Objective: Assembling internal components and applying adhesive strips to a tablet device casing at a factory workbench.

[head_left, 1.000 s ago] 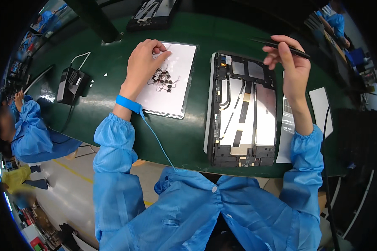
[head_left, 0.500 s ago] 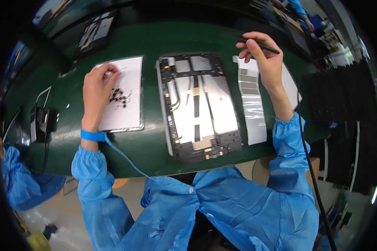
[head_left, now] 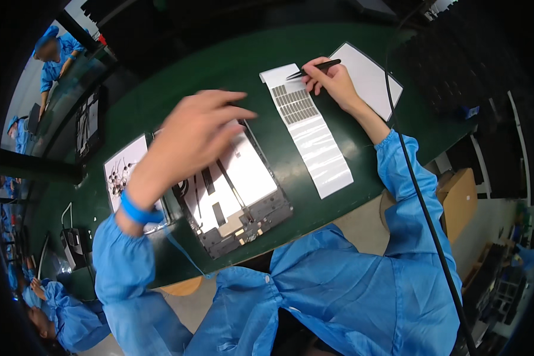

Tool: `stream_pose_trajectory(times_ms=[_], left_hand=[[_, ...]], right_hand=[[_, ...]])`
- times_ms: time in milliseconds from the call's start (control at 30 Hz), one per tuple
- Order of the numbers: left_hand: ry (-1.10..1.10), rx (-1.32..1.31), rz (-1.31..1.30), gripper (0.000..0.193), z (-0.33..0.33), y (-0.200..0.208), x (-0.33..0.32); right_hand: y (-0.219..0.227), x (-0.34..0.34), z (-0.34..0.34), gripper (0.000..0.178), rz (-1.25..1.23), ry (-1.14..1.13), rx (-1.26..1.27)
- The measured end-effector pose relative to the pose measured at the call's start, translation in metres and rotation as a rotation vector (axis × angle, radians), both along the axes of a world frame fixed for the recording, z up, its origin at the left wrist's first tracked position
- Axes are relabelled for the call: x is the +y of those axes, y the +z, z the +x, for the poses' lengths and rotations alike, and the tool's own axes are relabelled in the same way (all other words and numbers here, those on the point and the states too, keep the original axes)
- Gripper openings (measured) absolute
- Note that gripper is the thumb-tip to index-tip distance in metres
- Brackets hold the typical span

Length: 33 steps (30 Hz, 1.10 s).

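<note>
My left hand (head_left: 199, 133), a blue band (head_left: 135, 212) round its wrist, hangs over the opened tablet (head_left: 246, 166) and hides its upper left part. Its fingers are spread and a little smeared by motion, with nothing seen in them. Between the fingers of my right hand (head_left: 338, 88) is a pair of black tweezers (head_left: 299, 73). Their tips are over the top of a white backing strip (head_left: 321, 155) with rows of small grey stickers, right of the tablet. Whether the tips hold anything is too small to tell.
Small dark parts with thin wires (head_left: 120, 173) lie on a white board (head_left: 139, 147) at the left. Another white sheet (head_left: 371, 80) rests beyond my right forearm. A black cable (head_left: 414, 178) crosses before my right sleeve. Co-workers (head_left: 59, 56) are at the left.
My left hand has left the small parts and moved right over the tablet, its fingers spreading. My right hand has brought the tweezers to the sticker strip. The view has turned right.
</note>
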<state>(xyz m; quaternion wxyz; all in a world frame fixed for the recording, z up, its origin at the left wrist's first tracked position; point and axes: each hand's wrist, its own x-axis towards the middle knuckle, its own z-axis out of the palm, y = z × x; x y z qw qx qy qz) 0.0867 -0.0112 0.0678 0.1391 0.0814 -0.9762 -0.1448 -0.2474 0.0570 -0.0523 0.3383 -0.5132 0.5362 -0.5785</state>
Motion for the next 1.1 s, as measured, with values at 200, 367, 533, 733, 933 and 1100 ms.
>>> stream_pose_trajectory(times_ms=[200, 367, 533, 733, 933, 1100], left_hand=[[-0.117, -0.155, -0.216, 0.034, -0.085, -0.064, -0.023], [-0.033, -0.357, -0.098, 0.036, -0.088, -0.057, -0.020], [-0.006, -0.335, -0.088, 0.036, -0.091, -0.055, -0.017], [-0.006, -0.301, -0.054, 0.036, -0.089, -0.055, -0.016], [-0.009, -0.286, -0.086, 0.036, -0.087, -0.057, -0.015], [-0.011, -0.282, -0.097, 0.036, -0.092, -0.058, -0.014]], right_hand=[[-0.005, -0.004, 0.004, 0.023, 0.026, 0.079, -0.015], [-0.003, -0.008, 0.003, 0.026, 0.014, 0.137, 0.096], [-0.004, -0.006, 0.003, 0.026, 0.061, 0.132, 0.071], [-0.006, -0.009, 0.006, 0.027, 0.054, 0.117, 0.108], [-0.003, -0.009, 0.005, 0.029, 0.088, 0.121, 0.094], [-0.004, -0.008, -0.001, 0.029, 0.080, 0.108, 0.112]])
